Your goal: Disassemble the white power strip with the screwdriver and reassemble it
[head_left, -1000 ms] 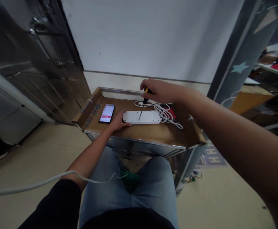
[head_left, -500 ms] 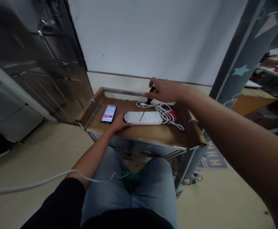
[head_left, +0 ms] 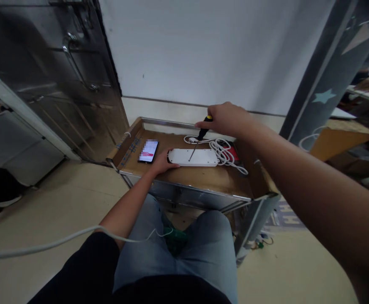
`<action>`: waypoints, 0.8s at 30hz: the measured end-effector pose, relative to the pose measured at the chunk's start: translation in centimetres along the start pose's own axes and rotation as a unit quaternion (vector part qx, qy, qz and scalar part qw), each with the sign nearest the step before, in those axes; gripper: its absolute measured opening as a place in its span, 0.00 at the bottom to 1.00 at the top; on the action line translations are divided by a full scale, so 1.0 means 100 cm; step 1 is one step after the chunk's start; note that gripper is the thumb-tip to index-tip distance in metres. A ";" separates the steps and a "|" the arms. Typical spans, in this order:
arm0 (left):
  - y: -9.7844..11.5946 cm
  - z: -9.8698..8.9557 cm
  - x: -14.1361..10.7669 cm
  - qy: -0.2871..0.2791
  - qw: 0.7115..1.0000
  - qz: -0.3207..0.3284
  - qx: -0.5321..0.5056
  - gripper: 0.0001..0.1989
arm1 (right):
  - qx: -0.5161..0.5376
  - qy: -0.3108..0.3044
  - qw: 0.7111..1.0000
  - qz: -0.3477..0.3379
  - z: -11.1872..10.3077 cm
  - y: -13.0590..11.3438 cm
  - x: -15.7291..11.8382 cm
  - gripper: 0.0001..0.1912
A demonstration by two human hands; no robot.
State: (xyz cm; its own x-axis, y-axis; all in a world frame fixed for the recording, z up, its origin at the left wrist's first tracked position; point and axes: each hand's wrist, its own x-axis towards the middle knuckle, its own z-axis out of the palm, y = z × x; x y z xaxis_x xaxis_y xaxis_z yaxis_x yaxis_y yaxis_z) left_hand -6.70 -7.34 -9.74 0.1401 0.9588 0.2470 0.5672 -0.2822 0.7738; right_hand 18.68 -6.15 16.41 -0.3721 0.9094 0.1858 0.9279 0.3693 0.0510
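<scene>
A white power strip (head_left: 203, 156) lies with its screw-holed side up on the cardboard-lined tray (head_left: 209, 181). My left hand (head_left: 163, 162) grips its left end, thumb along the near edge and fingers at the far side. A screwdriver (head_left: 204, 128) with a black and yellow handle is held in my right hand (head_left: 227, 118), its fingers closed round the handle. The thin shaft slants down to the left, and its tip meets the strip's face left of the middle. The white cord (head_left: 221, 153) lies in loose loops at the strip's right end.
A lit phone (head_left: 148, 151) rests on the tray's left side. Something red (head_left: 233, 151) sits partly under the cord. Raised cardboard sides (head_left: 130, 143) edge the tray, with a white wall (head_left: 203, 55) behind. A white cable (head_left: 60, 245) crosses above my left forearm.
My right hand has turned on the screwdriver, its fingers now more folded over the handle. The view has shifted slightly, while the power strip and my left hand keep their places on the tray.
</scene>
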 end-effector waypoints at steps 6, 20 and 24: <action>-0.001 0.000 0.000 0.001 1.000 -0.001 -0.002 0.49 | 0.079 -0.085 0.979 -0.165 -0.020 0.008 -0.004 0.21; -0.002 0.003 0.002 0.002 1.000 0.018 0.000 0.51 | -0.046 -0.034 0.996 -0.068 -0.005 -0.014 0.002 0.37; -0.001 0.002 0.002 0.003 1.000 0.019 0.001 0.51 | -0.040 -0.046 0.990 -0.124 -0.013 -0.011 -0.002 0.30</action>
State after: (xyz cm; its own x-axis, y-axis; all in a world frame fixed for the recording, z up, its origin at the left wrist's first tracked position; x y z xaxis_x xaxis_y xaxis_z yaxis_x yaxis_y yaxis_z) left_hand -6.52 -7.15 -9.89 0.1569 0.9474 0.2790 0.5628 -0.3179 0.7630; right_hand 17.72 -6.95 17.55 -0.5861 0.8074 0.0675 0.8050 0.5708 0.1618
